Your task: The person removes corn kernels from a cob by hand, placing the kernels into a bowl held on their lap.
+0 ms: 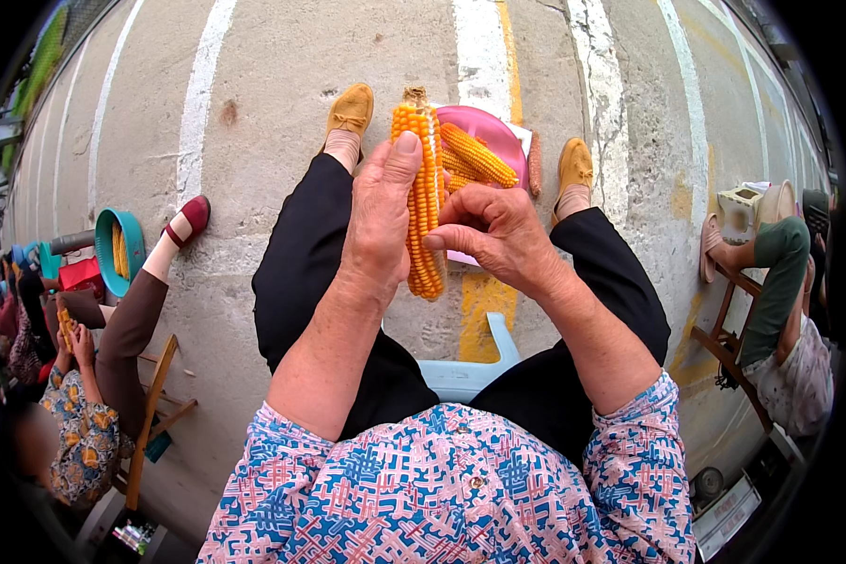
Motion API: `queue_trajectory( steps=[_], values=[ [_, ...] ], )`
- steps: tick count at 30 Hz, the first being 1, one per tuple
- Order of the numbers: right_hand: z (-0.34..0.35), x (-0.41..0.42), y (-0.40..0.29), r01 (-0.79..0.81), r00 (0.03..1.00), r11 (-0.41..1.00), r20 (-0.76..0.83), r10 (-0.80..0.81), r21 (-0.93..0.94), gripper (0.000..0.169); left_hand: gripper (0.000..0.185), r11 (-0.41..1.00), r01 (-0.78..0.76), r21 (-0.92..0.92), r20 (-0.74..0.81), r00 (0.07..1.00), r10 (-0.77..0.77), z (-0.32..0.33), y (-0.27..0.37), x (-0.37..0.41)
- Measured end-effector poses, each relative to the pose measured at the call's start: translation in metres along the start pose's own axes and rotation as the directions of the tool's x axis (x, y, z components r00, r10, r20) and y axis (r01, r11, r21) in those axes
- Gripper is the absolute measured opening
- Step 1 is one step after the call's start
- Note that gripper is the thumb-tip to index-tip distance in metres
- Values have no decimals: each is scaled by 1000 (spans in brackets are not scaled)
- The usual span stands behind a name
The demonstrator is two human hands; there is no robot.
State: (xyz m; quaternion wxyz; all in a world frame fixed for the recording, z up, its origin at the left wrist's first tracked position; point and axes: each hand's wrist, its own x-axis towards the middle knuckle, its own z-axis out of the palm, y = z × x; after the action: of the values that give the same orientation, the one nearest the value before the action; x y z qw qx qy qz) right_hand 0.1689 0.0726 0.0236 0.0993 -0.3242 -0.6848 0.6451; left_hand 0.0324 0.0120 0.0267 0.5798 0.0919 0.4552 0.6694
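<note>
My left hand (381, 197) grips a dried ear of yellow corn (423, 233), its cut stalk end pointing away from me. A pale strip without kernels runs along the ear's right side. My right hand (497, 229) bends in from the right, its thumb touching the kernels near the lower half; the index finger is curled and partly hides the others. Beneath the hands stands a pink plastic basin (493, 120) with several yellow corn ears (483, 155) in it. A bare reddish corncob (534, 163) lies against the basin's right side.
A light blue plastic stool (458, 377) is under me. On the left, a seated person (84, 402) holds corn beside a teal basin (121, 252). Another person (782, 303) sits on a wooden chair (730, 331) at right, near a pale perforated block (739, 211).
</note>
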Motion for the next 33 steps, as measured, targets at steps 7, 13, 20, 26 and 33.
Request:
queue_trajectory(
  steps=[7, 13, 20, 26, 33],
  values=[
    [-2, -1, 3, 92, 994, 996, 65, -92, -2, 13, 39, 997, 53, -60, -6, 999, -54, -3, -3, 0],
    [-4, -1, 4, 162, 984, 981, 93, -152, -110, 10, 37, 991, 61, -123, 13, 998, -60, -4, -7, 0],
    [-9, 1, 4, 160, 986, 986, 51, -158, -45, 9, 39, 977, 120, -175, -24, 992, -126, -15, -11, 8],
    [-34, 9, 5, 66, 988, 993, -130, -79, -102, 10, 42, 993, -73, -94, -221, 974, 51, -23, 8, 10],
    [-28, 9, 29, -57, 997, 796, -82, 9, -603, 6, 45, 987, -142, -76, -232, 965, 122, -26, 16, 8]
  ],
)
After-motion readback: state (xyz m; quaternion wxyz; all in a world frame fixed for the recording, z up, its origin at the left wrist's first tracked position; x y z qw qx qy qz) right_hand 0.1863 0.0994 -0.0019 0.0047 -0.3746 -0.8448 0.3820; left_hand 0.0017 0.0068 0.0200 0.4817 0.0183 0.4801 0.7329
